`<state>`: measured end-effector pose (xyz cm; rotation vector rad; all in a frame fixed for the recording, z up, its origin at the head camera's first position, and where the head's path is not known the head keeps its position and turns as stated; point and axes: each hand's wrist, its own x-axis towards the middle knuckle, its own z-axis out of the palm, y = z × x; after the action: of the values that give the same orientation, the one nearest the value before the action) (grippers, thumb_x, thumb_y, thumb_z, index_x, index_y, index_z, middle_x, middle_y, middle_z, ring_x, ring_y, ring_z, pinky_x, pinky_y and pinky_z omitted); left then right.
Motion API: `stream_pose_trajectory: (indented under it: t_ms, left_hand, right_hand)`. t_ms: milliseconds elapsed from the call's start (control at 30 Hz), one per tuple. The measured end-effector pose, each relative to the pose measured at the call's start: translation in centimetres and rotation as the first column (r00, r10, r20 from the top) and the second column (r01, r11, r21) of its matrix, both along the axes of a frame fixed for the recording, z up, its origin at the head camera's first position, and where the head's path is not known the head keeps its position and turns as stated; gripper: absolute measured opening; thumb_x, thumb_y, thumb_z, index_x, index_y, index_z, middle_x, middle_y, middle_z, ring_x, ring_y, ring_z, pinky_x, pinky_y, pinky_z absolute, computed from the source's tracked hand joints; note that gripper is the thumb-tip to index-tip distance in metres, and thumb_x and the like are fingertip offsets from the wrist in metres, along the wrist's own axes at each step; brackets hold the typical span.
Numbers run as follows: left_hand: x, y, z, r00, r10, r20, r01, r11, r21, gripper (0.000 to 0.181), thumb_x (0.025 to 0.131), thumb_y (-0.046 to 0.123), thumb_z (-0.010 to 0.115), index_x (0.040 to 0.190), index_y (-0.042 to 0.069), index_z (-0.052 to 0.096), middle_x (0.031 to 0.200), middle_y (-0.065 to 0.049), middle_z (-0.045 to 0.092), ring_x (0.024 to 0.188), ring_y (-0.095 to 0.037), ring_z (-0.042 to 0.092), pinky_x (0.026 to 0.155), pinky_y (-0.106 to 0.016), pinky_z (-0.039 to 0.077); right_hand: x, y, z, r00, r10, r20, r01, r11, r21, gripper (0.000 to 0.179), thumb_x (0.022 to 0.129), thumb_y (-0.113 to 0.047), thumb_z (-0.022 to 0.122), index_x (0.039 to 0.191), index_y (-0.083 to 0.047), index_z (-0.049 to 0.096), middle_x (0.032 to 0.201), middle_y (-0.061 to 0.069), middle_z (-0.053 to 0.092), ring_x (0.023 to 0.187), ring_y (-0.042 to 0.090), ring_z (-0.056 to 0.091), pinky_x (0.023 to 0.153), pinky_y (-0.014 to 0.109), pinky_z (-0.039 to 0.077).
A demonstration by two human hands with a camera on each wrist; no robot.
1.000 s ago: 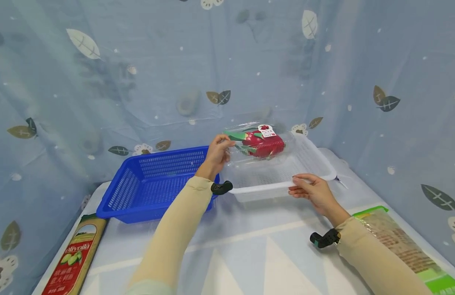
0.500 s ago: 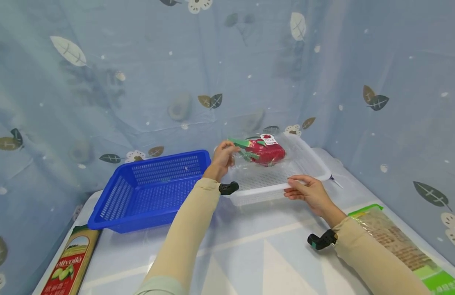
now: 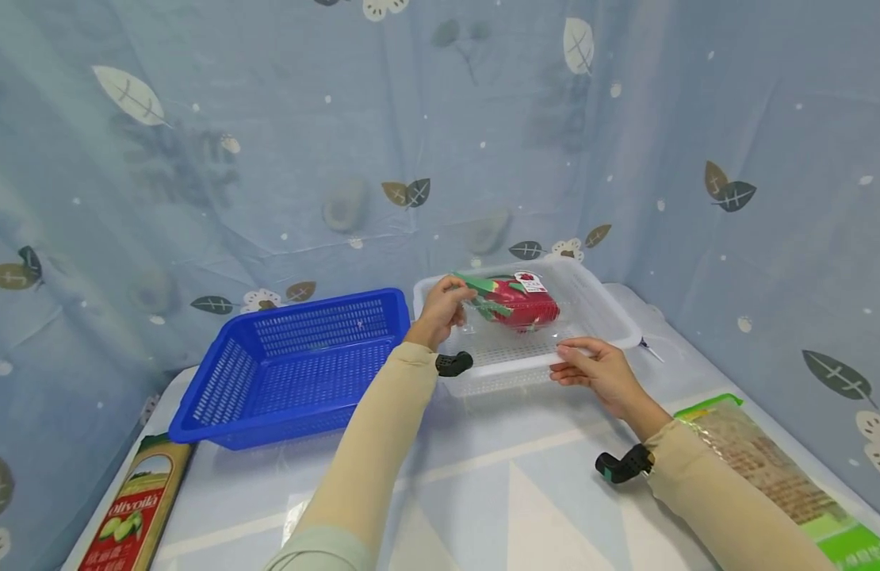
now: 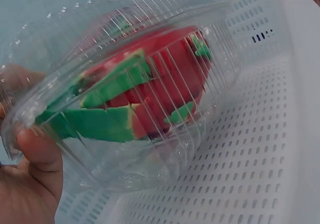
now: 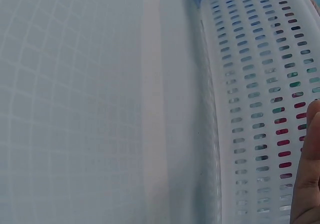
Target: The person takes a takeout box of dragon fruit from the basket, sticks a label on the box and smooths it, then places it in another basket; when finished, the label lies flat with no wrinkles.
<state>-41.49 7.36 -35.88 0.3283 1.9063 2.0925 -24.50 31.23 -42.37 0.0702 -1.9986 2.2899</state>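
My left hand (image 3: 441, 311) pinches one end of a clear plastic clamshell box (image 4: 135, 176) between thumb and fingers. Inside the box lies a red dragon fruit (image 3: 522, 308) with green scales and a white label above it. The box is low inside the white perforated basket (image 3: 621, 312), tilted in the left wrist view, close over the basket floor. At the basket's near rim, my right hand (image 3: 606, 374) grips the edge, thumb over the top and fingers on the outer side. Only a finger of that hand shows in the right wrist view.
A blue perforated basket (image 3: 269, 434) stands directly left of the white one. A red and tan packet (image 3: 132, 503) lies at the front left, a green-edged clear bag (image 3: 771, 468) by the right forearm. A patterned curtain (image 3: 269, 143) hangs behind the table.
The left hand has lowered the clamshell box with the dragon fruit into the white basket, moving slightly right. The right hand keeps its grip on the rim.
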Motion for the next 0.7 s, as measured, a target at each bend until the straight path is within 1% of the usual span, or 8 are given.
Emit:
stream_pose_trajectory:
  t_ms: [67,133,267,400,600,700]
  left_hand:
    - [0.03,0.04,-0.06,1.0,0.003,0.002,-0.003,1.0,-0.016,0.018,0.091,0.009,0.066,0.083,0.02,0.053,0.087,0.002,0.053,0.043,-0.008,0.035,0.044,-0.023,0.037]
    - [0.07,0.05,-0.07,1.0,0.009,0.004,-0.009,1.0,-0.024,0.018,0.091,0.01,0.066,0.083,0.02,0.053,0.086,0.0,0.051,0.043,-0.008,0.035,0.044,-0.023,0.037]
    - [-0.03,0.09,-0.12,0.999,0.024,0.025,-0.023,0.999,-0.024,0.019,0.089,0.009,0.067,0.082,0.02,0.054,0.079,-0.002,0.05,0.042,-0.008,0.037,0.044,-0.023,0.037]
    - [-0.15,0.14,-0.28,0.998,0.034,0.049,-0.032,0.999,-0.033,0.019,0.088,0.007,0.068,0.082,0.019,0.054,0.072,-0.001,0.048,0.042,-0.008,0.037,0.043,-0.022,0.038]
    - [-0.05,0.3,-0.29,0.999,-0.005,0.041,0.008,0.996,-0.085,0.015,0.089,0.01,0.067,0.086,0.019,0.055,0.07,-0.001,0.045,0.045,-0.008,0.037,0.045,-0.024,0.039]
    - [0.09,0.3,-0.15,0.999,-0.011,0.038,0.015,0.995,-0.103,0.014,0.089,0.01,0.067,0.087,0.019,0.055,0.074,-0.003,0.046,0.046,-0.009,0.036,0.046,-0.024,0.039]
  right_hand:
    - [0.07,0.04,-0.04,1.0,0.005,-0.001,-0.005,1.0,-0.002,0.014,0.098,-0.016,0.061,0.109,-0.011,0.067,0.082,0.001,0.078,0.074,0.015,0.075,0.068,0.028,0.061]
    - [0.09,0.05,-0.02,1.0,0.007,-0.006,-0.007,1.0,0.0,0.014,0.098,-0.016,0.061,0.109,-0.012,0.068,0.083,0.0,0.078,0.074,0.015,0.075,0.068,0.028,0.061]
    - [0.02,-0.05,0.12,1.0,0.002,-0.012,-0.002,1.0,0.001,0.011,0.098,-0.017,0.061,0.106,-0.017,0.069,0.082,0.0,0.077,0.073,0.014,0.075,0.067,0.028,0.061]
    - [0.02,-0.15,0.14,1.0,0.003,0.008,-0.003,1.0,0.001,0.01,0.098,-0.018,0.061,0.104,-0.021,0.069,0.082,0.0,0.077,0.073,0.014,0.075,0.068,0.027,0.061]
    - [0.17,-0.13,0.05,0.999,-0.011,0.033,0.011,1.0,0.006,0.01,0.098,-0.019,0.061,0.105,-0.022,0.068,0.082,-0.001,0.077,0.074,0.013,0.075,0.068,0.027,0.061]
    - [0.13,-0.19,0.13,1.0,-0.011,0.025,0.01,1.0,0.009,0.01,0.098,-0.02,0.061,0.106,-0.019,0.068,0.082,0.0,0.077,0.074,0.014,0.075,0.068,0.027,0.061]
